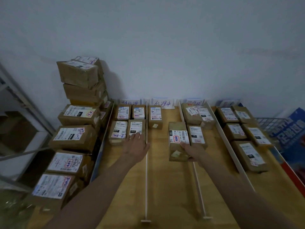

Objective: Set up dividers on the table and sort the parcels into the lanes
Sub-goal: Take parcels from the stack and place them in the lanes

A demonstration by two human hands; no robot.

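Observation:
On the wooden table (165, 187), thin white dividers (146, 162) run front to back and form lanes. My right hand (192, 151) grips a brown cardboard parcel (177, 139) with a white label, holding it over the middle lane near the second divider (198, 187). My left hand (137, 145) lies flat with straight fingers on a labelled parcel (136, 129) at the front of the left lane, which holds several parcels. One parcel (155, 116) sits at the back of the middle lane.
A tall stack of parcels (82, 80) and a row of bigger boxes (72, 138) fill the left side. The right lanes hold several parcels (249, 156). Paper lane labels (162, 103) stand against the back wall. A metal shelf (19, 104) stands far left, a blue box (290, 129) far right.

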